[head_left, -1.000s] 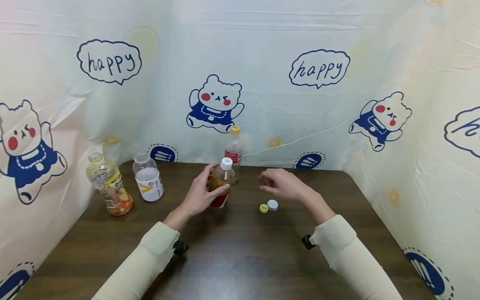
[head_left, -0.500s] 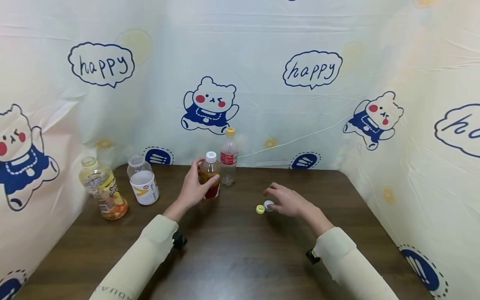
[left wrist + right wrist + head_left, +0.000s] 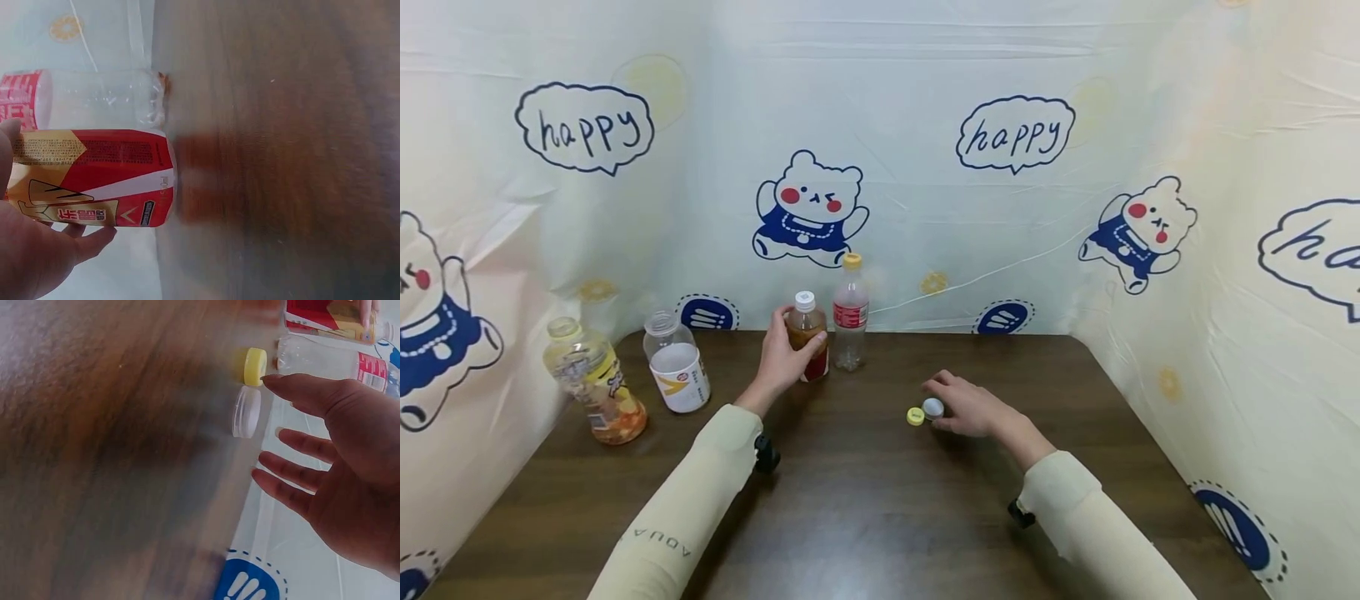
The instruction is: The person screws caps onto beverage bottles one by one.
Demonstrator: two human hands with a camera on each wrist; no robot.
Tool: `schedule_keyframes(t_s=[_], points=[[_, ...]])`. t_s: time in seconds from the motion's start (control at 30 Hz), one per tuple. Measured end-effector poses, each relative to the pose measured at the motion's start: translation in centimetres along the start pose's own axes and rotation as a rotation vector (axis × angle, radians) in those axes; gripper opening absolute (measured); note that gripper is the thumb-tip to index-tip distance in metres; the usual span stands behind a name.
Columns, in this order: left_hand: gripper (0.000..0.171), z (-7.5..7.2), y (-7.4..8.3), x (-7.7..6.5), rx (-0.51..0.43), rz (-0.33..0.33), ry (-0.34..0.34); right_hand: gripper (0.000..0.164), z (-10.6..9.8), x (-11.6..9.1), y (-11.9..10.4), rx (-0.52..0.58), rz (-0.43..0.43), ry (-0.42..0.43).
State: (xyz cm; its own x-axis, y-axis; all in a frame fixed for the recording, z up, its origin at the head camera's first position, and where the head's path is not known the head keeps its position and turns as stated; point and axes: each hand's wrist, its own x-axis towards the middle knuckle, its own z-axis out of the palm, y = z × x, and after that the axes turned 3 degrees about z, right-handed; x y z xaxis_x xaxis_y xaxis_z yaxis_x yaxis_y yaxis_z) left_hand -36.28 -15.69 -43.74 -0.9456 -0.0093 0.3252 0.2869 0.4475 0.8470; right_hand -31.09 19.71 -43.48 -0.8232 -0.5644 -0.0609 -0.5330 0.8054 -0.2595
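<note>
In the head view my left hand (image 3: 779,362) grips a drink bottle (image 3: 806,327) with brown liquid, a red and gold label and a white cap. It is upright at the back of the table, its base on or just over the wood. Right beside it stands a clear bottle (image 3: 850,321) with a red label and yellow cap. My right hand (image 3: 973,407) hovers low, thumb and fingers spread on either side of a loose white cap (image 3: 249,412). A small yellow cap (image 3: 255,366) lies close by, near the thumb tip. Nothing is held in that hand.
To the left on the dark wooden table (image 3: 850,517) stand two uncapped bottles: a yellow-labelled one (image 3: 598,383) with orange contents, and a white-labelled one (image 3: 677,367). A printed cloth (image 3: 910,200) hangs behind the table's back edge and along the sides.
My left hand has carried the red and gold bottle left and back, from in front of the clear bottle to beside it. My right hand has lowered to the white cap and opened its fingers.
</note>
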Motion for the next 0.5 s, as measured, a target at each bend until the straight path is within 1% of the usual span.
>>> schedule_keyframes(t_s=[0.2, 0.33, 0.4, 0.5], points=[[0.08, 0.1, -0.7, 1.6, 0.002, -0.02, 0.034, 0.064, 0.3, 0.4, -0.1, 0.013, 0.031, -0.031], [0.079, 0.0, -1.1, 2.6, 0.019, -0.025, 0.049, 0.066, 0.4, 0.4, 0.0, 0.03, 0.076, -0.047], [0.08, -0.2, -1.4, 2.9, 0.034, -0.03, 0.054, 0.067, 0.5, 0.5, 0.1, 0.047, 0.098, -0.061], [0.084, -0.3, -1.6, 2.9, 0.045, -0.03, 0.056, 0.068, 0.7, 0.6, 0.2, 0.075, 0.123, -0.077]])
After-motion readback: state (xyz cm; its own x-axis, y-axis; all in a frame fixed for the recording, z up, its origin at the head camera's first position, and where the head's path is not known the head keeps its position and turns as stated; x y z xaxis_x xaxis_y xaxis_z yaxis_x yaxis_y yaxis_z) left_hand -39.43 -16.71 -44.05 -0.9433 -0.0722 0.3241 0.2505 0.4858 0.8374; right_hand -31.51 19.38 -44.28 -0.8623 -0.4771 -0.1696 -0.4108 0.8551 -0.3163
